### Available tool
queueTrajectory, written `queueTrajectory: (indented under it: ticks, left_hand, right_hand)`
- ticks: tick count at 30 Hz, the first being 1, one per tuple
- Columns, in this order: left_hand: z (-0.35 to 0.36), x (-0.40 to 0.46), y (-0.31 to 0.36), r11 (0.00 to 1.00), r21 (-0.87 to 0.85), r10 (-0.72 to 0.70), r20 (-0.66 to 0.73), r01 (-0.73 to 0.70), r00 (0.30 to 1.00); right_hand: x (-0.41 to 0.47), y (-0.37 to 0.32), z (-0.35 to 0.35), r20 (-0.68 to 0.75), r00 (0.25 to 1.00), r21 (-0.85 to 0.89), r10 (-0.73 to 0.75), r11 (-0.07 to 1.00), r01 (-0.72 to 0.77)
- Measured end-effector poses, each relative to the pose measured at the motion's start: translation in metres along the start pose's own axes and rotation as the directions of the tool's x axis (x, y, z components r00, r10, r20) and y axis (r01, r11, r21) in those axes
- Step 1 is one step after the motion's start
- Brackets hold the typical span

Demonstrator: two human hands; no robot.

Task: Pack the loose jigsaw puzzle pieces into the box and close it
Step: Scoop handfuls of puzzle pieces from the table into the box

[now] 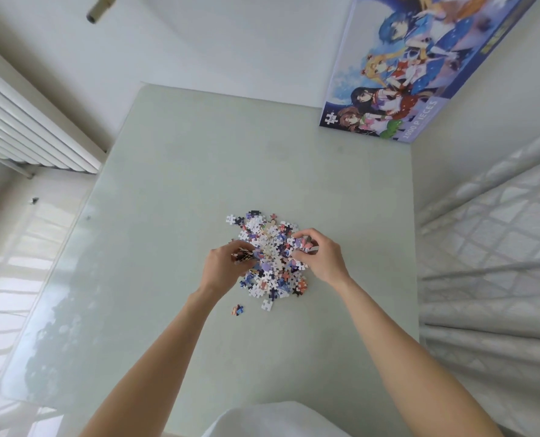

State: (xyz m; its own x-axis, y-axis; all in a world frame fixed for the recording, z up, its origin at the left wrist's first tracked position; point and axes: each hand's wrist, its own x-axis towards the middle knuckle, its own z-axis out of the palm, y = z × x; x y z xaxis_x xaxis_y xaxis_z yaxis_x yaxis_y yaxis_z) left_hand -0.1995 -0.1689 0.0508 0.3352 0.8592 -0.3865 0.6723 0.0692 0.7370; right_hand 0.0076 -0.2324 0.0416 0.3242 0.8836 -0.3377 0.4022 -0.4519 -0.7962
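Observation:
A heap of loose jigsaw puzzle pieces (pixel 270 247) lies in the middle of a pale glass-topped table (pixel 174 190). My left hand (pixel 223 268) is at the heap's left edge, fingers closed around a bunch of pieces. My right hand (pixel 320 255) is at the heap's right edge, also gripping a clump of pieces. One stray piece (pixel 237 310) lies alone in front of the heap, and a white one (pixel 266 305) sits at its near edge. The puzzle box (pixel 420 64), printed with cartoon characters, stands at the table's far right corner, leaning against the wall; whether it is open cannot be told.
A white radiator (pixel 25 134) runs along the wall to the left of the table. A quilted grey-white mattress (pixel 495 247) borders the table's right side. White fabric (pixel 275 419) lies at the near edge below me.

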Motion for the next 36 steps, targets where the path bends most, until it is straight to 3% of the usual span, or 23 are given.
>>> queueTrajectory:
  ticks: [7, 13, 18, 25, 28, 31, 34, 36]
  left_hand:
    - [0.002, 0.015, 0.066, 0.997, -0.073, 0.043, 0.050, -0.040, 0.998]
    - [-0.019, 0.069, 0.184, 0.962, -0.196, 0.205, 0.060, -0.190, 0.977]
    - [-0.041, 0.130, 0.294, 0.919, -0.187, 0.363, 0.058, -0.347, 0.930]
    - [-0.068, 0.201, 0.427, 0.826, -0.228, 0.505, -0.105, -0.515, 0.857]
    - [-0.070, 0.228, 0.457, 0.815, -0.265, 0.502, -0.120, -0.515, 0.856]
    - [-0.066, 0.249, 0.471, 0.825, -0.284, 0.467, -0.146, -0.489, 0.872]
    - [-0.057, 0.265, 0.476, 0.818, -0.167, 0.503, -0.256, -0.551, 0.825]
    - [-0.052, 0.270, 0.475, 0.794, 0.017, 0.579, -0.325, -0.608, 0.748]
  right_hand:
    - [0.001, -0.040, -0.090, 0.007, 0.999, 0.240, -0.033, 0.970, 0.030]
    - [0.030, -0.103, -0.209, 0.033, 0.998, 0.433, -0.050, 0.901, 0.031]
    - [0.087, -0.161, -0.306, -0.108, 0.987, 0.375, -0.120, 0.914, 0.152]
    - [0.175, -0.213, -0.392, -0.335, 0.923, 0.317, -0.189, 0.900, 0.299]
    - [0.206, -0.215, -0.396, -0.401, 0.891, 0.182, -0.212, 0.935, 0.304]
    - [0.220, -0.209, -0.390, -0.482, 0.789, -0.150, -0.381, 0.923, 0.354]
    - [0.223, -0.199, -0.384, -0.399, 0.636, -0.532, -0.660, 0.732, 0.426]
    - [0.227, -0.192, -0.385, -0.254, 0.605, -0.685, -0.755, 0.582, 0.438]
